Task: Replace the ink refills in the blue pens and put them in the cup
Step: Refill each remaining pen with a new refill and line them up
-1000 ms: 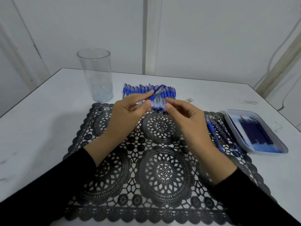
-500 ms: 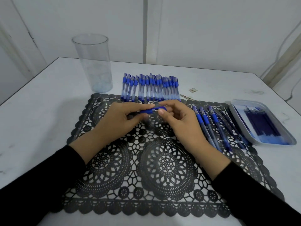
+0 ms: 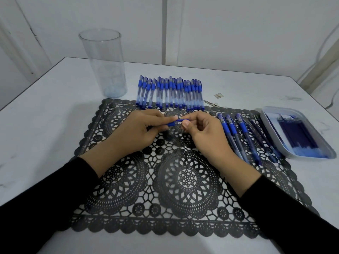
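The blue pen (image 3: 173,123) has come down from over the pen row (image 3: 170,92) to above the mat's (image 3: 183,180) far half. Left hand (image 3: 139,131) fingers clamp its barrel, right hand (image 3: 205,132) fingers pinch its tip: unscrewing likely starts.

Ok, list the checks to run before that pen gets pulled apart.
1. Pen held at both ends, left hand gripping one end and right hand pinching the other: ok.
2. Cap off: cannot tell.
3. Old refill already out: cannot tell.
4. Fresh refills lying in the tray on the right, likely within reach: ok.
5. Cup upright, no pens inside: ok.
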Motion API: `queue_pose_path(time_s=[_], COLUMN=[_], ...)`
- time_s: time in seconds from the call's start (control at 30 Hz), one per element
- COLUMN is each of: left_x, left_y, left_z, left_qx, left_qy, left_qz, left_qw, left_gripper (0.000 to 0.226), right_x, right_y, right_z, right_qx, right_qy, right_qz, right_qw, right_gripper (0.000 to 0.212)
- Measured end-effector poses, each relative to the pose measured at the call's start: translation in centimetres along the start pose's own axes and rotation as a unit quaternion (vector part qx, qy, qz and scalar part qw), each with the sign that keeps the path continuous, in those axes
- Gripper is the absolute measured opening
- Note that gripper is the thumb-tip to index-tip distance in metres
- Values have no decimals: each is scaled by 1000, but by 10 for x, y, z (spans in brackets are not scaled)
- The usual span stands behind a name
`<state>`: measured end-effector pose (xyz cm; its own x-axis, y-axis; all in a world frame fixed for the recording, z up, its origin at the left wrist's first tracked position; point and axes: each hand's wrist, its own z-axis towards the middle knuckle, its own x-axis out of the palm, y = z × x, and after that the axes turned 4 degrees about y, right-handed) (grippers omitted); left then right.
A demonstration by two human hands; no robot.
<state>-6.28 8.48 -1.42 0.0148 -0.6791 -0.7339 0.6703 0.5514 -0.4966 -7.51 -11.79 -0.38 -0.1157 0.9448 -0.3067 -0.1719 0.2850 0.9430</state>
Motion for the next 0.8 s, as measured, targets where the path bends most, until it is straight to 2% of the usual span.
queue_pose_path(time_s=[0.27, 0.5, 0.6, 0.67, 0.8], left_x=[0, -4, -4, -6, -6], left_y=[-2, 2, 0, -2, -7], left_z=[1, -3, -3, -3, -3], left_qx=[14, 27, 21, -11, -76], left_qy=[12, 14, -38, -87, -107], left_qz=[10, 54, 54, 47, 14], left_qw=[1000, 998, 998, 995, 991], left_gripper=[49, 65, 52, 43, 25], right_x=[1, -1, -1, -4, -12], right_y=[-3, -2, -3, -4, -4], right_z=[1, 0, 0, 0, 3], right_qx=[-4, -4, -2, -3, -38], right_qy=[6, -22, -58, -73, -72], right_qz=[-27, -5, 19, 13, -72], right_qw=[1000, 1000, 998, 997, 994], right_gripper=[9, 17, 12, 5, 8])
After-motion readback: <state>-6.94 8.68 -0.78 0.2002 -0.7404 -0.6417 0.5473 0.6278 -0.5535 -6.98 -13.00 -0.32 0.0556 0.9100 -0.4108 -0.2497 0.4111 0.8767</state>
